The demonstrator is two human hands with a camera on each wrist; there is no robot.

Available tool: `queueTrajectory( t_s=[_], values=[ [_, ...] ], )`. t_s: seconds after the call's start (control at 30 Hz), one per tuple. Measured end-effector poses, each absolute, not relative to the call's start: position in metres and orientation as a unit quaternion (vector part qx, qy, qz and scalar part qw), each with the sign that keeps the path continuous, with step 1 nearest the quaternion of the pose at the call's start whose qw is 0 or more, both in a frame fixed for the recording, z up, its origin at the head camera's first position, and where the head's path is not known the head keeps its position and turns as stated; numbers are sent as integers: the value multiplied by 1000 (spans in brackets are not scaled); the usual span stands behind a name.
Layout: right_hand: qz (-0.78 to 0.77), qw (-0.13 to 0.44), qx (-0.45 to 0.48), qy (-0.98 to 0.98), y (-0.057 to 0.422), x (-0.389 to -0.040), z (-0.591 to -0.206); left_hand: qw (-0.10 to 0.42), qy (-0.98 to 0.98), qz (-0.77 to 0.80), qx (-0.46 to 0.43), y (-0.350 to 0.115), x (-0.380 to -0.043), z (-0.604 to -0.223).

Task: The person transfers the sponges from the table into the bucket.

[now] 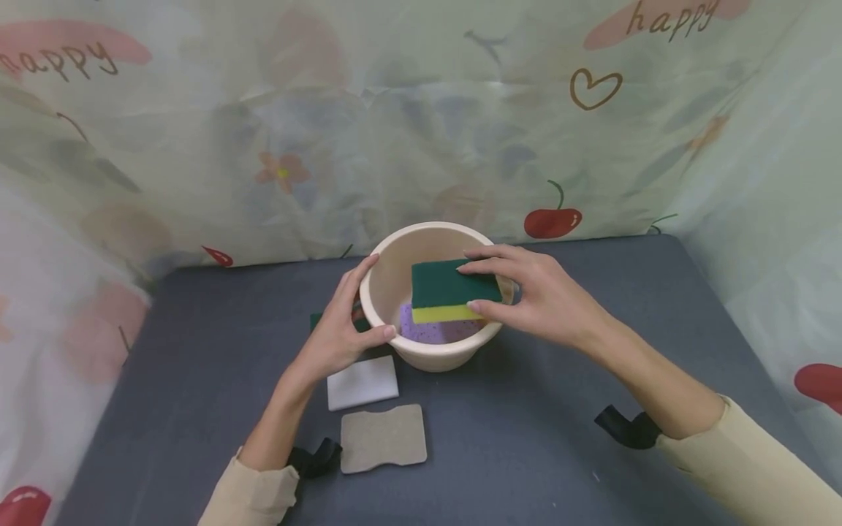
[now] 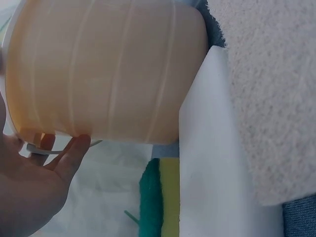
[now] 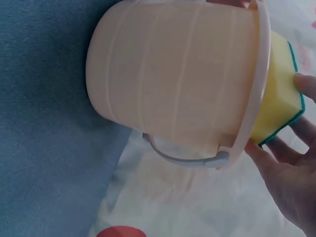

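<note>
A cream plastic bucket (image 1: 437,359) stands on the dark table, with a purple sponge (image 1: 430,332) lying inside it. My left hand (image 1: 338,329) grips its rim on the left, thumb at the near side and fingers along the outside, as the left wrist view also shows. In my right hand (image 1: 536,292) a green and yellow scouring sponge (image 1: 454,285) is pinched between thumb and fingers, green side up, at the bucket's mouth. The right wrist view has this sponge (image 3: 276,89) partly below the rim, partly hidden behind the bucket wall.
Near the bucket lie a white sponge block (image 1: 363,382) and a beige-grey pad with notched sides (image 1: 384,438). Another green and yellow sponge (image 2: 160,197) sits left of the bucket, mostly covered by my left hand in the head view. A patterned curtain (image 1: 421,131) closes off the back.
</note>
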State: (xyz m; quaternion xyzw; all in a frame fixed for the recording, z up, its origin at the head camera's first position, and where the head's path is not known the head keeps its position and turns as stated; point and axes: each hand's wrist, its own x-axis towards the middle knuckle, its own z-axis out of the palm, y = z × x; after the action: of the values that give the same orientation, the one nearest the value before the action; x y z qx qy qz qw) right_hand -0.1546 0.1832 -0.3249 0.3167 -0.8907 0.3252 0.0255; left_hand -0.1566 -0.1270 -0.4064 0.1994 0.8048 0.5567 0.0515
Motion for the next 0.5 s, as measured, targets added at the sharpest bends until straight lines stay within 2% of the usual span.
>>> queueTrajectory(
  t_s=[0.5],
  values=[
    [321,5,288,-902,159,-172,-331,50,808,552,201,-128,-155,-407]
  ],
)
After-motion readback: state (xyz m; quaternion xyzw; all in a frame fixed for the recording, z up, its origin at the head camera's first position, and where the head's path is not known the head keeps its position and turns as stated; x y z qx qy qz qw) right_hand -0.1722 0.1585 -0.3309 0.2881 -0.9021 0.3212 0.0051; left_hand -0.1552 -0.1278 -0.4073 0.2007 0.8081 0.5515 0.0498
